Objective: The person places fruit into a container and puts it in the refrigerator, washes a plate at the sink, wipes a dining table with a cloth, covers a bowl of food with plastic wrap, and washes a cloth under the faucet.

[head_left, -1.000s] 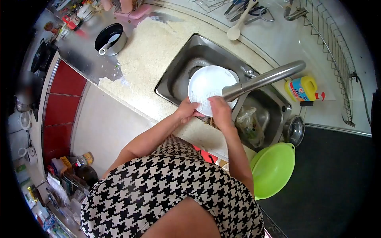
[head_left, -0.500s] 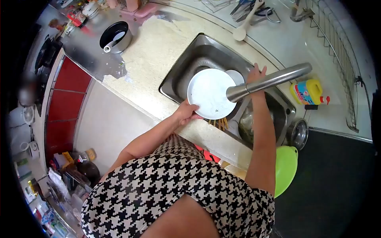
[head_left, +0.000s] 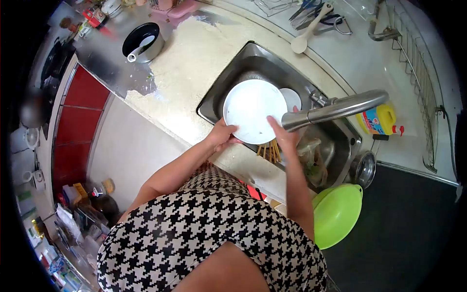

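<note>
A white plate (head_left: 255,111) is held over the left basin of the steel sink (head_left: 214,97). My left hand (head_left: 223,136) grips its lower left rim, thumb on top. My right hand (head_left: 286,136) is at the plate's right edge, its thumb on the rim and other fingers partly hidden behind the tap. The tap's spout (head_left: 296,120) ends beside the plate's right edge. Another white dish (head_left: 291,99) lies behind the plate in the sink. Below the plate, several wooden chopsticks (head_left: 270,152) stick out over the sink's front edge.
The right basin holds a plastic bag with greens (head_left: 314,163). A green basin (head_left: 338,216), a metal bowl (head_left: 363,169) and a yellow bottle (head_left: 379,119) stand to the right. A pot (head_left: 144,43) sits at the upper left, a wooden spoon (head_left: 300,45) behind the sink.
My right hand has come back from behind the tap to the plate's right edge. The plate stays in my left hand and has shifted slightly up and left.
</note>
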Demonstrator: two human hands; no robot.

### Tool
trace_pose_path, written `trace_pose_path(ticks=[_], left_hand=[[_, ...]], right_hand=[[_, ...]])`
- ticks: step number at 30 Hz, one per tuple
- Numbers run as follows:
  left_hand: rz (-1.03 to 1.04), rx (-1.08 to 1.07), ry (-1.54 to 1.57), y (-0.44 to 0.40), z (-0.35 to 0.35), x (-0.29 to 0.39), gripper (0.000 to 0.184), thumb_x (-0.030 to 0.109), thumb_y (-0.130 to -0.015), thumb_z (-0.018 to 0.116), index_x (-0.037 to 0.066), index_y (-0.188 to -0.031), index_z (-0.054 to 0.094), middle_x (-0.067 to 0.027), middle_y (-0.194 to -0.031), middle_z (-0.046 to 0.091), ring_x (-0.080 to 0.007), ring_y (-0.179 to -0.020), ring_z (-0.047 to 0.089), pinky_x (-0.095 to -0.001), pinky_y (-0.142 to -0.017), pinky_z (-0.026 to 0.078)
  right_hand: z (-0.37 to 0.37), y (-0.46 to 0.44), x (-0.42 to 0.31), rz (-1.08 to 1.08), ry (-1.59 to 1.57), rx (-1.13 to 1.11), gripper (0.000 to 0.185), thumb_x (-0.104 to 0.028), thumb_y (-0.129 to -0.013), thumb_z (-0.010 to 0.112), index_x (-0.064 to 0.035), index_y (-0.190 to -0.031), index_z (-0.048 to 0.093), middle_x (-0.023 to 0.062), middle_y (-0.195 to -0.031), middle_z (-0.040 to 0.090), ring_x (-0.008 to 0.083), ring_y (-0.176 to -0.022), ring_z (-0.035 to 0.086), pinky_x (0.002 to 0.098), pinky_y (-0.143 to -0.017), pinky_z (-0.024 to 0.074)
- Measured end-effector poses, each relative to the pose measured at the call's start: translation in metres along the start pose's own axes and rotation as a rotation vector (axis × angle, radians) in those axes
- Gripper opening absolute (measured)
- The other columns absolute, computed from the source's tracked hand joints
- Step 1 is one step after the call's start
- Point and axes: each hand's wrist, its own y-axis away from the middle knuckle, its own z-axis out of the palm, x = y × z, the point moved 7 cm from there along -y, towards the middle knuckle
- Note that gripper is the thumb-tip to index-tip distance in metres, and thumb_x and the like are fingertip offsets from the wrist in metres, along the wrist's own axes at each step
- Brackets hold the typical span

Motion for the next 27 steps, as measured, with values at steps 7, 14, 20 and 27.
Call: trace_pose_path(ticks=[7, 14, 20, 27], left_hand=[[0.013, 0.008, -0.013, -0.003, 0.010, 0.015, 0.047, 0.002, -0.086, 0.045, -0.004, -0.129, 0.027, -0.0221, -0.116, 0.048, -0.0300, -0.092, 0.060, -0.0333, -0.066, 0.059], [0.015, 0.030, 0.020, -0.001, 0.002, 0.014, 0.046, 0.001, -0.086, 0.046, -0.005, -0.127, 0.029, -0.0227, -0.115, 0.049, -0.0303, -0.093, 0.060, -0.0346, -0.066, 0.059], [0.050, -0.004, -0.016, -0.004, -0.008, 0.026, 0.043, 0.002, -0.086, 0.046, -0.007, -0.126, 0.031, -0.0234, -0.113, 0.050, -0.0295, -0.093, 0.060, -0.0338, -0.068, 0.059], [0.043, -0.048, -0.078, -0.001, -0.001, 0.048, 0.046, 0.004, -0.086, 0.047, -0.007, -0.127, 0.029, -0.0229, -0.112, 0.051, -0.0292, -0.092, 0.060, -0.0346, -0.068, 0.058]], right_hand=[[0.015, -0.016, -0.014, 0.297, 0.440, -0.127, 0.078, -0.052, -0.063, 0.070, -0.0084, -0.122, 0.041, 0.0154, -0.117, 0.051, 0.0329, -0.107, 0.050, 0.0398, -0.091, 0.0383], [0.032, -0.024, 0.034, 0.103, 0.233, -0.135, 0.054, -0.031, -0.077, 0.062, -0.0087, -0.121, 0.040, 0.0152, -0.111, 0.053, 0.0328, -0.103, 0.052, 0.0406, -0.088, 0.0403], [0.032, -0.012, -0.001, 0.070, 0.111, -0.226, 0.057, -0.020, -0.074, 0.065, -0.0050, -0.122, 0.039, 0.0152, -0.110, 0.053, 0.0269, -0.102, 0.052, 0.0377, -0.088, 0.0403], [0.048, -0.018, 0.059, 0.402, -0.176, -0.226, 0.056, -0.046, -0.084, 0.055, -0.0027, -0.118, 0.045, 0.0108, -0.107, 0.055, 0.0225, -0.097, 0.054, 0.0352, -0.084, 0.0427]])
